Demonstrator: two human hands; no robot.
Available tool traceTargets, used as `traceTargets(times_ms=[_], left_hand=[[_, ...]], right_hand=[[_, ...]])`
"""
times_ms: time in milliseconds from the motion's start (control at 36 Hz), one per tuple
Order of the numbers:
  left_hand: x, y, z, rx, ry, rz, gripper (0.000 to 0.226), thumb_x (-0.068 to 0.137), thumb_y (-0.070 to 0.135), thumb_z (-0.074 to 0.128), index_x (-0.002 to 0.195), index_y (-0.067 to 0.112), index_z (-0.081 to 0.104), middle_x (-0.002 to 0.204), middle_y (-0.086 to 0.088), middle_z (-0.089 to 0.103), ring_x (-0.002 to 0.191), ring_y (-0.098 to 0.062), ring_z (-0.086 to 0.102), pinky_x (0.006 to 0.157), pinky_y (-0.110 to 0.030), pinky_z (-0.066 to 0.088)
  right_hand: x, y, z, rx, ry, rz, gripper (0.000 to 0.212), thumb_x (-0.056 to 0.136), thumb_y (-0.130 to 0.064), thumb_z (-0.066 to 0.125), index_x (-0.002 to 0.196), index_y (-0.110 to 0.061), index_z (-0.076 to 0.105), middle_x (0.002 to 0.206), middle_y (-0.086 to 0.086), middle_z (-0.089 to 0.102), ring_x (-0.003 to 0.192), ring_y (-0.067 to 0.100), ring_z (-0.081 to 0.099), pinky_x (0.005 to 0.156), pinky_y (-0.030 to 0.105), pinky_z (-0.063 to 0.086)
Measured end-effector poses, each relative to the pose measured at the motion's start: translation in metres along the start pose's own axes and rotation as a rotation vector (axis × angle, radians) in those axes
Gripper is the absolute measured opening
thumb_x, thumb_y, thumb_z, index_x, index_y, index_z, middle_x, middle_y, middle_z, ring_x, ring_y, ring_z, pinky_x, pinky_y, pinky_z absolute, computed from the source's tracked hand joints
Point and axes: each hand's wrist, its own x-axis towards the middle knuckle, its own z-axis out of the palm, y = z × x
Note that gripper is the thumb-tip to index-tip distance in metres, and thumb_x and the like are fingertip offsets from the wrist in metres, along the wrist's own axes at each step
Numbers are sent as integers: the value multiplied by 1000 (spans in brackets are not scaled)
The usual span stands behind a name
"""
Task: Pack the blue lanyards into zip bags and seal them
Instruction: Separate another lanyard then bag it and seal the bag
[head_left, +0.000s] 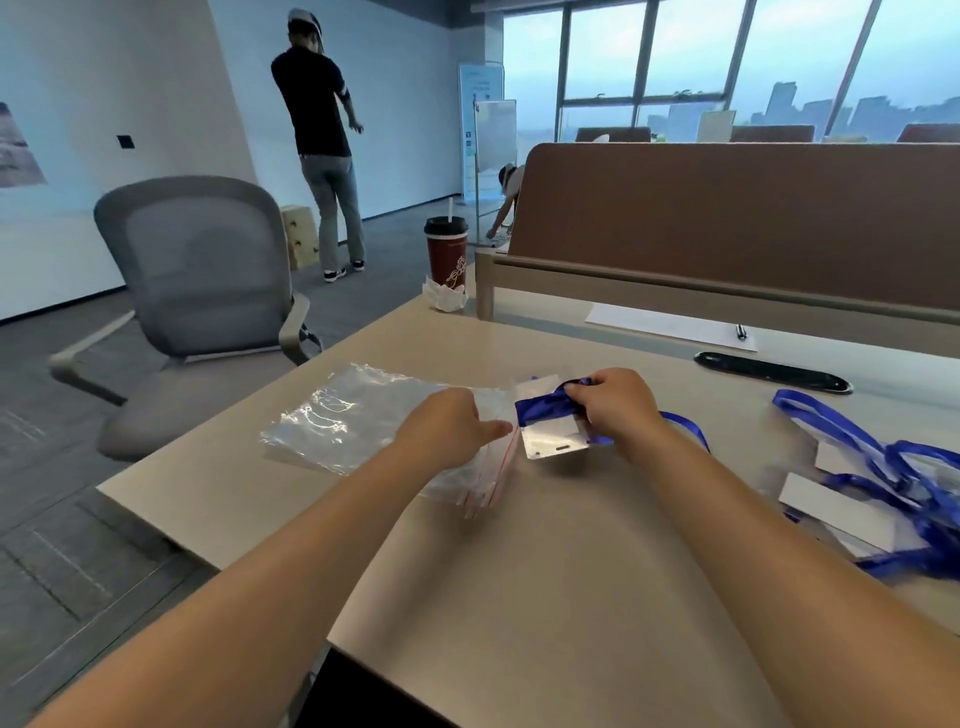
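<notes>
Lanyard bunched at bag mouth

Nearest, bare table (519, 597) crossed by two forearms. At right edge, loose pile of lanyards (883, 467) with white cards, partly cut off by frame; count impossible to tell. Further in, right hand (618, 405) with fingers curled tight round bunched ribbon of one blue lanyard (540, 408), clear badge holder (553, 441) hanging beneath it close to the table, tail of ribbon trailing past the wrist. Just beside, left hand (452, 423) lying on the zip bags (353, 415), thumb straight toward the red seal lines; fingers hidden behind the back of the hand, so cannot tell whether pinching a bag open or merely pressing. Likely light and limp, that ribbon, apt to spring loose unless bunched; best held round the bundle, stiff holder leading in. Bags thin, slick, clinging in a stack; probably hard to part, best taken at the mouth edge. Which bag lies open, if any: not to be made out. Beyond, black cable slot (769, 371), paper (665, 325) with pen (741, 332), lidded cup (447, 254), grey chair (202, 260), a person (317, 104) standing far off
</notes>
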Motion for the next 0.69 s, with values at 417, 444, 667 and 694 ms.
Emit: traceTargets(times_ms=[417, 444, 667, 694], left_hand=[[9, 0, 3, 39, 13, -43, 33, 90, 16, 57, 60, 12, 45, 56, -2, 42, 52, -16, 42, 50, -25, 31], [9, 0, 2, 34, 23, -46, 31, 90, 14, 56, 60, 11, 46, 57, -3, 44, 53, -16, 44, 50, -25, 32], [9, 3, -5, -13, 123, 23, 18, 92, 12, 54, 90, 5, 70, 88, -12, 69, 78, -26, 64, 68, -35, 53], [10, 5, -6, -11, 137, 38, 18, 92, 12, 54, 88, 5, 70, 87, -13, 69, 79, -27, 65, 68, -36, 53]], right_hand=[[-1, 0, -6, 15, -30, 61, 24, 94, -31, 65, 94, -7, 68, 97, 14, 71, 93, 30, 68, 88, 48, 57], [-2, 0, -7, 16, -32, 62, 24, 94, -31, 65, 93, -7, 68, 97, 13, 71, 93, 30, 68, 88, 48, 57], [4, 6, -15, 138, -17, 85, 22, 90, -28, 69, 87, -6, 68, 93, 16, 73, 90, 33, 71, 86, 51, 58], [4, 6, -17, 168, -13, 94, 22, 90, -27, 70, 88, -5, 68, 93, 17, 73, 89, 34, 72, 86, 51, 58]])
